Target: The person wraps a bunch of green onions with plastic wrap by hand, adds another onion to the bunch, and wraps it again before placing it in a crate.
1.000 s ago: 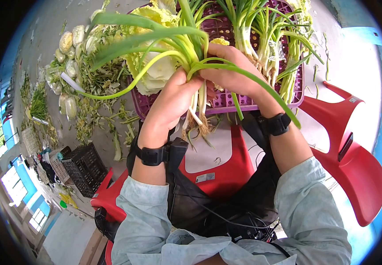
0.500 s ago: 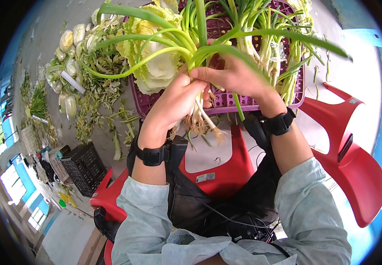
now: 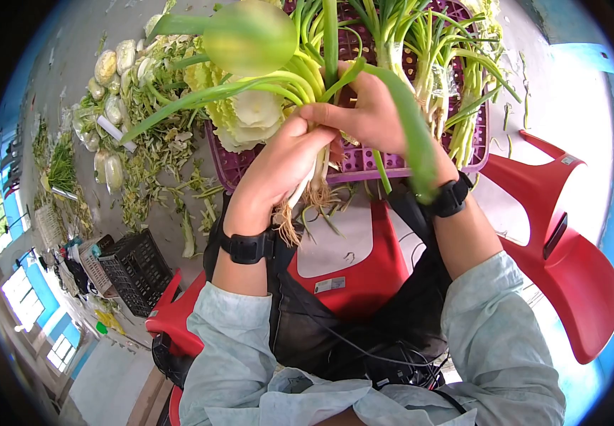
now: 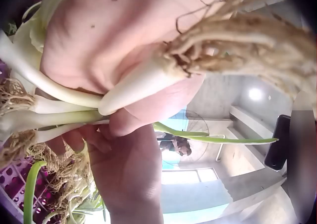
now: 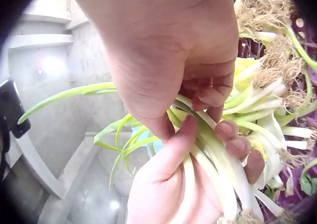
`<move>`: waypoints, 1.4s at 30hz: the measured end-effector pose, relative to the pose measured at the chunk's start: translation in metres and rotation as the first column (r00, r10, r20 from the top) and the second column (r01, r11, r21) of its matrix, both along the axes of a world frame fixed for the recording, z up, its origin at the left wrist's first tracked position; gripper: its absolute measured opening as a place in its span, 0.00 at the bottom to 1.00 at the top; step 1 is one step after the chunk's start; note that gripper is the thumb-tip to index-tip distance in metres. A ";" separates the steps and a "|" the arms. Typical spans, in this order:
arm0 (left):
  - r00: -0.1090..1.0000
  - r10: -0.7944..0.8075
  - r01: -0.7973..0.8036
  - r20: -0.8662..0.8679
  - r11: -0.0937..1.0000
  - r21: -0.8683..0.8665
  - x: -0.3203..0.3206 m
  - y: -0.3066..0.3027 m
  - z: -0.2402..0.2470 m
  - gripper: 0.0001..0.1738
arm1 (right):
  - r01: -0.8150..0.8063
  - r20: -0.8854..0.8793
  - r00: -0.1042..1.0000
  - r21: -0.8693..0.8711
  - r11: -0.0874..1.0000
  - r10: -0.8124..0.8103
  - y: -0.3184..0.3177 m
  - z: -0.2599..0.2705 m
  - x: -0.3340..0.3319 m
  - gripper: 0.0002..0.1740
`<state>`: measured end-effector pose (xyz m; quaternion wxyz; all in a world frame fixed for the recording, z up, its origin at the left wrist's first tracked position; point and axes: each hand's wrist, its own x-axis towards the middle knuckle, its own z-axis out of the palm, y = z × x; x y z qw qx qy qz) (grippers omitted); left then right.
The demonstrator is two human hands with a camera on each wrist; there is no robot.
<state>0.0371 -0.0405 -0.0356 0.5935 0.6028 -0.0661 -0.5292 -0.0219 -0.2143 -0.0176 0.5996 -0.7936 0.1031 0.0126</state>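
My left hand (image 3: pixel 278 160) grips a bunch of green onions (image 3: pixel 305 186) round its white stems. Their roots hang below that hand, and the green leaves fan out above both hands. Close beside it, my right hand (image 3: pixel 378 121) pinches the bunch where white turns to green. In the right wrist view, the left fingers (image 5: pixel 237 147) wrap the white stems (image 5: pixel 215 172), and the right thumb and fingers meet at the green part. A white bulb (image 4: pixel 141 85) with brown roots (image 4: pixel 233 46) lies across the left palm in the left wrist view.
Under the hands stands a purple crate (image 3: pixel 371 175) with a pale green cabbage (image 3: pixel 247 113) and more green onions (image 3: pixel 431 99) at the right. Wrapped cabbages (image 3: pixel 106 67) and leaf scraps (image 3: pixel 172 142) lie on the floor at left. A red chair (image 3: pixel 569 263) stands at right.
The bunch has turned in the hands: its roots have swung to the left and the long leaves have swept round. My right thumb has come across the front of the stems.
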 end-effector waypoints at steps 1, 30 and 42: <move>1.000 0.004 -0.004 0.002 1.000 -0.008 -0.001 -0.002 0.001 0.13 | -0.002 -0.001 1.000 -0.018 1.000 0.002 0.000 0.000 0.000 0.21; 0.926 0.344 -0.322 0.159 0.935 -0.145 0.009 -0.002 0.032 0.24 | 0.040 -0.042 0.997 -0.336 0.941 -0.058 0.021 -0.048 -0.006 0.23; 0.863 0.492 -0.424 0.114 0.828 -0.366 0.016 0.002 0.018 0.17 | -0.004 -0.178 0.984 -0.177 0.984 -0.028 0.016 -0.044 -0.002 0.20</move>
